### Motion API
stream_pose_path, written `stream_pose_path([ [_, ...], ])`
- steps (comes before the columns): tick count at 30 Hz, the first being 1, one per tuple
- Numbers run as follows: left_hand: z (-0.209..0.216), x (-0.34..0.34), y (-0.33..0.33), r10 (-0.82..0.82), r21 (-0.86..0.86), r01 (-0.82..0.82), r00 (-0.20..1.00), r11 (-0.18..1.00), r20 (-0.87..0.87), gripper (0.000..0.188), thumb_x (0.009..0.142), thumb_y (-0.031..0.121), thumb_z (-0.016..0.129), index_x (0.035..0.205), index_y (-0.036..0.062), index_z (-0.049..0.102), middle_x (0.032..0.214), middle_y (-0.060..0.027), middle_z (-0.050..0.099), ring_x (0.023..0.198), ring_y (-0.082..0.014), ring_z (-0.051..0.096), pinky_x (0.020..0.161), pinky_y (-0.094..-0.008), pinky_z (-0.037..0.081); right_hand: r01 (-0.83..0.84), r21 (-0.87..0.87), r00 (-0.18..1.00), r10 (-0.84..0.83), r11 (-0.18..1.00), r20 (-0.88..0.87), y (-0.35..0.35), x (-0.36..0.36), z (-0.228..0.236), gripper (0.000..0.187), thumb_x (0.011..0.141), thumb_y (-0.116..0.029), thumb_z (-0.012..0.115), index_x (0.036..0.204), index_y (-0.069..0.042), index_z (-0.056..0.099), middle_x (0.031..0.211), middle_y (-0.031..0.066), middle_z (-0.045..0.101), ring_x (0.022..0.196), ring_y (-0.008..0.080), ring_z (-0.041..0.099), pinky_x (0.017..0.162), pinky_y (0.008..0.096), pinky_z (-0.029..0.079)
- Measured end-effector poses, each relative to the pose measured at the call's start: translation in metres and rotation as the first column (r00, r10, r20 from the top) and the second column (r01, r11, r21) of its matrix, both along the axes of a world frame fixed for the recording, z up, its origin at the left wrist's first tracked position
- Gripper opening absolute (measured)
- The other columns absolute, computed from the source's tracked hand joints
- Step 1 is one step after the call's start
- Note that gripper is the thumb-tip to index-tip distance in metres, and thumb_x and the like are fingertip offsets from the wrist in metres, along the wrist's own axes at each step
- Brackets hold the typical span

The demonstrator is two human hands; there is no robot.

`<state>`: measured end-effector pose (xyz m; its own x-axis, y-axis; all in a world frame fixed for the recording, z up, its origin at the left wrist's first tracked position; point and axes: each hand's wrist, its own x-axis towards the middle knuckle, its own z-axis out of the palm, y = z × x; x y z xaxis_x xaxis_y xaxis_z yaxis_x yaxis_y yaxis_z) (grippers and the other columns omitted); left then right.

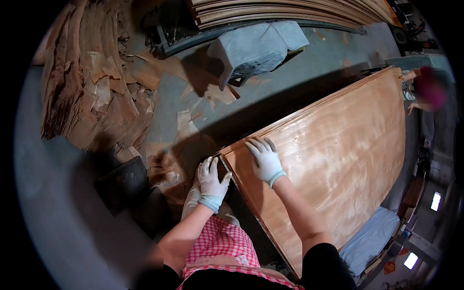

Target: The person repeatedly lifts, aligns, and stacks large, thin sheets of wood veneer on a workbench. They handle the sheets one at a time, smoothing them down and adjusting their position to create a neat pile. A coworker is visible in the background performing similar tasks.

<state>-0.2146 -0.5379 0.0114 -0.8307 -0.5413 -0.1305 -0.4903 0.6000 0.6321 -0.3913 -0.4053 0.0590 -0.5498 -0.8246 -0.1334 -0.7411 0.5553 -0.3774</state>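
Plywood sheet (345, 140), in the head view, lies ahead and to the right of my hands, flat on top of more layers (309, 110). Its long axis runs from the corner beside my left hand (211, 181) off toward the upper right, where a co-worker (430, 89) is by the far end. My right hand (266, 162) is nearer the sheet's middle: palm down on its face, fingers parted, tips close to the upper long edge. My left is just beside the corner, thumb apart from fingers, pinching nothing that I can see; whether it touches the edge, I cannot tell. Beyond that long edge, well apart, sits a grey covered bulk (261, 48).
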Motion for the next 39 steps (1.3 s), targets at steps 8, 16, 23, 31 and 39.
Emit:
stream_pose_path([
  [8,-0.005,0.001,-0.009,-0.036,0.048,0.036,0.999,0.998,0.003,0.073,0.076,0.042,0.074,0.132,0.0028,0.049,0.135,-0.0186,0.046,0.127,-0.0361,0.040,0.112,-0.0530,0.026,-0.133,0.255,0.991,0.125,0.958,0.048,-0.024,-0.008,0.009,0.040,0.077,-0.009,0.058,0.116,-0.011,0.062,0.121,0.0106,0.059,0.125,0.0297,0.047,0.118,0.0465,0.020],
  [16,0.008,-0.001,-0.006,-0.145,0.184,0.152,0.988,0.971,-0.052,0.070,0.073,0.042,0.076,0.126,0.0022,0.053,0.122,-0.0163,0.055,0.114,-0.0330,0.052,0.098,-0.0438,0.042,-0.086,0.184,0.995,0.074,0.979,0.069,-0.003,-0.002,0.014,0.030,0.077,-0.008,0.058,0.107,-0.008,0.060,0.129,0.0112,0.054,0.130,0.0289,0.042,0.117,0.0483,0.018],
  [23,0.002,-0.001,0.002,-0.103,0.191,0.124,0.988,0.974,-0.113,0.063,0.075,0.039,0.076,0.122,0.0004,0.057,0.118,-0.0172,0.057,0.107,-0.0331,0.056,0.092,-0.0423,0.046,-0.168,0.320,0.984,0.176,0.932,0.004,-0.032,-0.008,-0.001,0.051,0.078,-0.011,0.055,0.128,-0.006,0.053,0.131,0.0116,0.053,0.131,0.0264,0.042,0.118,0.0459,0.017],
  [31,0.002,0.006,-0.006,-0.087,0.245,0.096,0.995,0.965,-0.046,0.072,0.074,0.039,0.077,0.130,0.0017,0.050,0.121,-0.0170,0.055,0.105,-0.0314,0.057,0.088,-0.0392,0.049,-0.140,0.353,0.990,0.122,0.925,0.075,-0.029,-0.015,0.030,0.021,0.075,-0.012,0.058,0.093,-0.012,0.069,0.110,0.0090,0.061,0.119,0.0257,0.051,0.119,0.0475,0.016],
  [39,0.009,-0.017,0.002,-0.060,0.329,0.091,0.993,0.940,-0.105,0.069,0.073,0.037,0.079,0.126,0.0017,0.052,0.115,-0.0164,0.057,0.084,-0.0265,0.060,0.075,-0.0352,0.052,-0.188,0.254,0.982,0.183,0.949,0.046,-0.025,-0.016,0.017,0.023,0.075,-0.011,0.057,0.095,-0.009,0.067,0.123,0.0093,0.059,0.130,0.0274,0.044,0.118,0.0478,0.018],
])
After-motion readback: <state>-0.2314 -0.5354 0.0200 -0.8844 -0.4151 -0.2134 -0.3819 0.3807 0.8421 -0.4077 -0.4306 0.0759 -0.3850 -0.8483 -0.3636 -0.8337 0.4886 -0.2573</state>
